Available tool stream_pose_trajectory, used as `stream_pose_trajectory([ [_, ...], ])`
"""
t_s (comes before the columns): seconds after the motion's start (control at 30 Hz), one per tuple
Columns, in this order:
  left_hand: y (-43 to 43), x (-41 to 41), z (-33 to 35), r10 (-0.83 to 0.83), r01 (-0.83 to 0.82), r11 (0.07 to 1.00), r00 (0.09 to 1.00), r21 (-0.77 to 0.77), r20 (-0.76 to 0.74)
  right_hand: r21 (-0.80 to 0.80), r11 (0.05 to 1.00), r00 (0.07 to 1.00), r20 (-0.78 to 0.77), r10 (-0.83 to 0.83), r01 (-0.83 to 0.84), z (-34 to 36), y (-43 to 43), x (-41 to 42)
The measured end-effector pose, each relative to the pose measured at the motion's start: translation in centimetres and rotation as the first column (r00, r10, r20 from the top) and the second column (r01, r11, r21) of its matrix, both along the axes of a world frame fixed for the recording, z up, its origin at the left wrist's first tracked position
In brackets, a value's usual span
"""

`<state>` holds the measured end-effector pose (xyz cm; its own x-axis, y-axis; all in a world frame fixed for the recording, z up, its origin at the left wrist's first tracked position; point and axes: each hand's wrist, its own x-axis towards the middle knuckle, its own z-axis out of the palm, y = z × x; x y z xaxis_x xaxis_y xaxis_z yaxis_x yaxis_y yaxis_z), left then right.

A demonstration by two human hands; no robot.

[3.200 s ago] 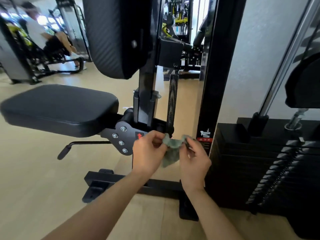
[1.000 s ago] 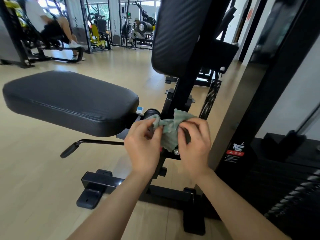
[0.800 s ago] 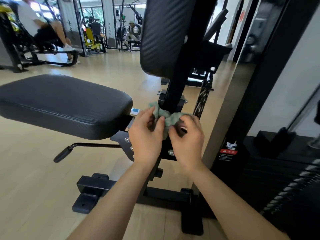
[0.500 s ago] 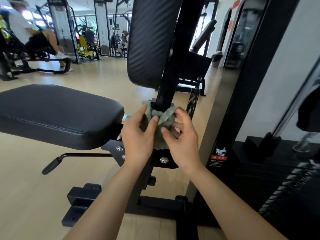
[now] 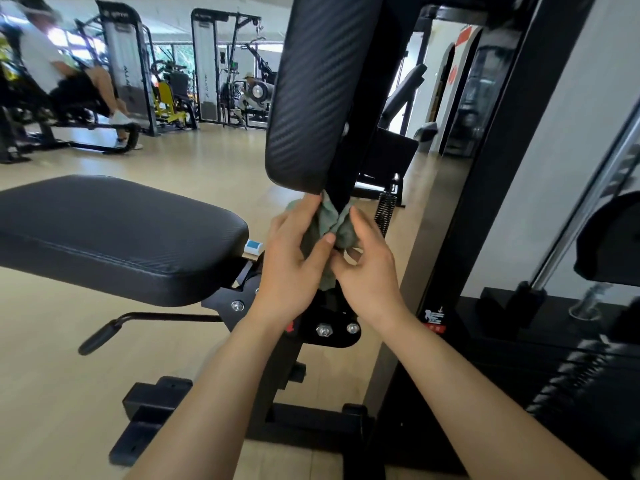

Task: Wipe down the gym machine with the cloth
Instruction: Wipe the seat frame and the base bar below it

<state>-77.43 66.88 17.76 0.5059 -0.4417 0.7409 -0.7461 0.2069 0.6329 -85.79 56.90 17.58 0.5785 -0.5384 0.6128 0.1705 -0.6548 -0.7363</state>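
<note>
A grey-green cloth (image 5: 320,225) is wrapped around the black upright post (image 5: 349,168) of the gym machine, just under the black back pad (image 5: 311,88). My left hand (image 5: 294,261) grips the cloth from the left side of the post. On the right, my right hand (image 5: 367,268) pinches the cloth's other end. The black seat pad (image 5: 114,230) lies to the left of my hands.
A black lever handle (image 5: 104,336) sticks out under the seat. The machine's base foot (image 5: 152,410) rests on the wooden floor. A coil spring (image 5: 386,209) and a weight stack (image 5: 571,368) stand at the right. A person sits on another machine (image 5: 59,84) at the far left.
Both hands have slid the cloth up the post, from the bracket near the seat to just below the back pad. The view has tilted upward.
</note>
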Motion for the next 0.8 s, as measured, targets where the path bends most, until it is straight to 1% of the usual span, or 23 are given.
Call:
stream_pose_trajectory([
  [0.1,0.3,0.5,-0.5,-0.035,0.035,0.999,0.999,0.009,0.014,0.012,0.996,0.994,-0.059,0.088,-0.088,-1.0,-0.2,-0.7],
  [0.17,0.6,0.8,-1.0,0.023,-0.024,0.999,0.999,0.039,0.025,-0.006,0.990,0.986,-0.089,0.140,-0.141,-2.3,0.1,-1.3],
  [0.23,0.9,0.9,-1.8,0.085,-0.087,0.995,0.996,0.046,0.031,-0.074,0.985,0.982,-0.123,0.146,-0.156,-3.6,0.6,-1.6],
  [0.33,1.3,0.8,-3.1,0.151,-0.151,0.988,0.988,0.031,-0.009,-0.179,0.976,0.974,-0.209,0.082,-0.121,-5.3,1.2,-2.2],
  [0.4,1.6,1.0,-4.0,0.215,-0.215,0.975,0.977,0.050,0.013,-0.258,0.963,0.967,-0.256,0.008,-0.076,-6.2,1.3,-2.5],
  [0.47,1.8,1.2,-4.8,0.278,-0.285,0.955,0.957,0.083,0.086,-0.337,0.940,0.949,-0.309,-0.060,-0.050,-7.4,1.1,-2.7],
  [0.57,1.9,1.4,-6.0,0.355,-0.386,0.917,0.904,0.100,0.239,-0.425,0.905,0.914,-0.372,-0.163,-0.011,-9.0,1.1,-3.0],
  [0.63,2.0,1.4,-6.5,0.375,-0.418,0.904,0.876,0.089,0.302,-0.495,0.868,0.919,-0.326,-0.222,0.034,-9.4,1.2,-3.3],
  [0.7,2.3,1.4,-6.9,0.368,-0.422,0.903,0.856,0.079,0.362,-0.588,0.804,0.940,-0.213,-0.267,0.095,-9.5,0.9,-3.6],
  [0.77,2.7,1.4,-7.4,0.317,-0.395,0.913,0.847,0.105,0.427,-0.659,0.734,0.952,-0.088,-0.294,0.166,-9.5,0.3,-4.1],
  [0.8,2.9,1.3,-7.6,0.280,-0.370,0.920,0.852,0.130,0.443,-0.683,0.707,0.952,-0.056,-0.302,0.184,-9.4,0.1,-4.4],
])
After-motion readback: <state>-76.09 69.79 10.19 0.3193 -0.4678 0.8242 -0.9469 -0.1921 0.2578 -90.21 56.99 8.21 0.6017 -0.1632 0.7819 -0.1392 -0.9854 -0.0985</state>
